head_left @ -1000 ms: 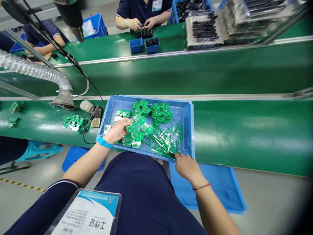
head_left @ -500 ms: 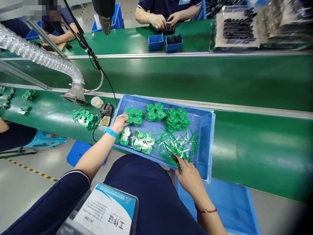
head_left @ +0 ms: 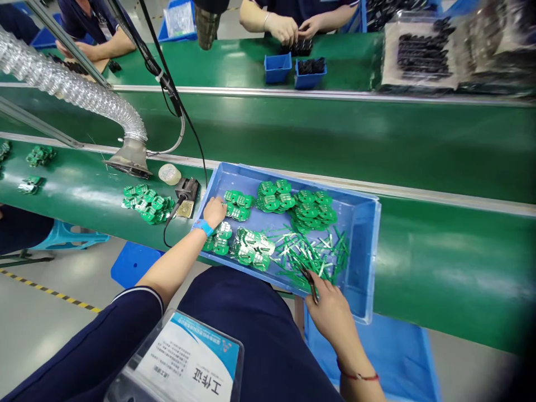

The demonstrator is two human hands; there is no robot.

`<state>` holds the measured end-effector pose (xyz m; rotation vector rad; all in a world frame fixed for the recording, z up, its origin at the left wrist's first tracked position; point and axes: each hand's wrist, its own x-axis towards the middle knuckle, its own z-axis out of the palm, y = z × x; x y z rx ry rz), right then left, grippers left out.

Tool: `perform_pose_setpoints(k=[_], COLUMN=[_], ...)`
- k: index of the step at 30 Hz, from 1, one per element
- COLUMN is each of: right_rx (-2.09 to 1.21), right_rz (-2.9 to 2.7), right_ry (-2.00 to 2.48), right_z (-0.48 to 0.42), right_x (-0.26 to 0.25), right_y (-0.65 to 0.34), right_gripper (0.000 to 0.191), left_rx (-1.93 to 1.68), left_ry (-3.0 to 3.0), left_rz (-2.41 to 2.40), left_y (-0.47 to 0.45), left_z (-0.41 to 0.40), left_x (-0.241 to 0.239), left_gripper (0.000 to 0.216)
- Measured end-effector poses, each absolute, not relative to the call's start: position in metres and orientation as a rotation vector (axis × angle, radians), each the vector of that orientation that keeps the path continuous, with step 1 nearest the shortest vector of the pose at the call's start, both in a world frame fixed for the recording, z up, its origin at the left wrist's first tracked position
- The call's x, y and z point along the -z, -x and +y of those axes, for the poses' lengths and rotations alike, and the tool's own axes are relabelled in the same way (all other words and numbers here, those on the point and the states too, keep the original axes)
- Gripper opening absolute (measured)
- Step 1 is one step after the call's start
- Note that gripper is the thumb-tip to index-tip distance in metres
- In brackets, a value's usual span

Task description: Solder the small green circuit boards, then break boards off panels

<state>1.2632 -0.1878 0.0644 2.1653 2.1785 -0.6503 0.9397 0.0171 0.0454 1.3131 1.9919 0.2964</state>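
Observation:
A blue tray (head_left: 364,223) rests on the near green bench, filled with several round green circuit boards (head_left: 307,206) and a heap of thin green strips (head_left: 318,254). My left hand (head_left: 214,211), with a blue wristband, reaches into the tray's left end, its fingers curled on a small cluster of boards (head_left: 238,201). My right hand (head_left: 330,307) sits at the tray's near edge, pinching dark tweezers (head_left: 310,283) whose tips lie among the strips.
A ribbed exhaust hose with hood (head_left: 128,156), a soldering-iron stand (head_left: 186,195) and a loose pile of boards (head_left: 146,202) lie left of the tray. Beyond the conveyor belt (head_left: 335,139), other people's hands (head_left: 293,28) work beside two small blue bins (head_left: 293,70).
My left hand moved from the tray's middle to its left end, onto a board cluster. My right hand, still at the near edge, now shows tweezers. The view shifted.

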Motion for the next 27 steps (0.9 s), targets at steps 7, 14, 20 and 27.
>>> perform_pose_setpoints(k=[7, 14, 20, 27], right_rx=[1.582, 2.526, 2.321, 1.256], right_rz=[1.665, 1.167, 2.16, 3.078], right_ry=[-2.926, -2.676, -1.768, -1.723], right_z=[-0.177, -0.141, -0.152, -0.163], right_x=[-0.085, -0.102, -0.108, -0.128], right_y=[-1.216, -1.12, -1.046, -0.963], right_gripper=[0.05, 0.063, 0.064, 0.068], left_rx=[-0.289, -0.335, -0.82, -1.045], left_ry=[-1.519, -1.377, -0.84, -0.435], left_rz=[1.712, 0.9, 1.075, 1.1], left_y=[-0.948, -0.951, -0.911, -0.834], left_z=[-0.002, -0.105, -0.176, -0.211], left_x=[-0.093, -0.15, -0.147, -0.176], left_gripper=[0.033, 0.056, 0.019, 0.029])
